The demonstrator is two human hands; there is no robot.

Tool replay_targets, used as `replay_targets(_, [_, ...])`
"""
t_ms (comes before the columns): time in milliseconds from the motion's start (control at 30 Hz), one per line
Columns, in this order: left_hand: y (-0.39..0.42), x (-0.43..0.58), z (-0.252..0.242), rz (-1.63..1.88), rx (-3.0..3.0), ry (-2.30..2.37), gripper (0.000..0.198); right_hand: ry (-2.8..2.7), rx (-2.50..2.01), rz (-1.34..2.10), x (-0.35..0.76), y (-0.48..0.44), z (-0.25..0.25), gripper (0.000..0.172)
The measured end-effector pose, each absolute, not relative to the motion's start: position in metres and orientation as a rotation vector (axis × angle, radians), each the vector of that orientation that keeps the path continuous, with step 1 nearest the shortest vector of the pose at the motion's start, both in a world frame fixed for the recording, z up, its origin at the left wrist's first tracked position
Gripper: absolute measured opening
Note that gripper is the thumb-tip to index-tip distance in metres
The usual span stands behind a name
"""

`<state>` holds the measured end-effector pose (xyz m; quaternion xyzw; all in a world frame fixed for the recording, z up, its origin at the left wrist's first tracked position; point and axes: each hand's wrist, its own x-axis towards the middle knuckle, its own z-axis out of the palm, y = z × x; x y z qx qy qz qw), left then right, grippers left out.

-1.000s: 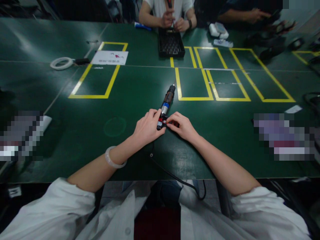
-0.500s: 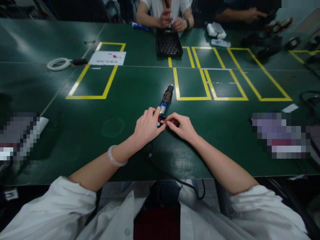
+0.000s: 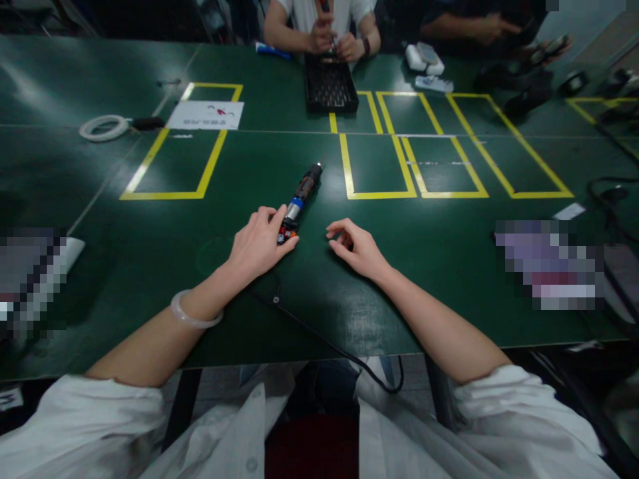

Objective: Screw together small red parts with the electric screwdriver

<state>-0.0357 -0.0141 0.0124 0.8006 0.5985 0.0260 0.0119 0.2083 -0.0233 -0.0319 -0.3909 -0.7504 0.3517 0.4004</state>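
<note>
An electric screwdriver with a black nose, a blue band and a silver section lies aslant on the green table, its bit pointing away to the upper right. My left hand is wrapped over its rear end, where small red and orange parts show beside the thumb. The palm hides the rest of that end. A black cable runs from under my left hand over the table's front edge. To the right, apart from the tool, my right hand rests with curled fingers and a gap between thumb and forefinger, nothing in it.
Yellow tape outlines mark the green table. A printed white card and a white cable coil lie at the back left. Across the table, a person's hands work above a black tray. Blurred-out objects lie at both sides.
My left hand has shifted left with the screwdriver, which now lies farther left. My right hand has come away from its rear end, and the fingers have parted.
</note>
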Motion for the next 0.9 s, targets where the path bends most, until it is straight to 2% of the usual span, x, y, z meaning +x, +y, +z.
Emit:
replay_targets(233, [0.015, -0.113, 0.012, 0.08, 2.318, 2.055, 0.076, -1.915, -0.987, 0.875, 0.207, -0.024, -0.032, 0.02])
replay_targets(600, [0.061, -0.228, 0.014, 0.024, 2.123, 2.315, 0.071, -1.955, -1.002, 0.867, 0.205, -0.026, -0.03, 0.019])
replay_targets(800, [0.057, -0.233, 0.017, 0.227, 2.139, 2.411, 0.074, -1.952, -1.014, 0.883, 0.204, -0.026, -0.029, 0.02])
replay_targets(900, [0.048, -0.217, 0.017, 0.288, 2.114, 2.467, 0.068, -1.959, -1.005, 0.882, 0.204, -0.026, -0.03, 0.02])
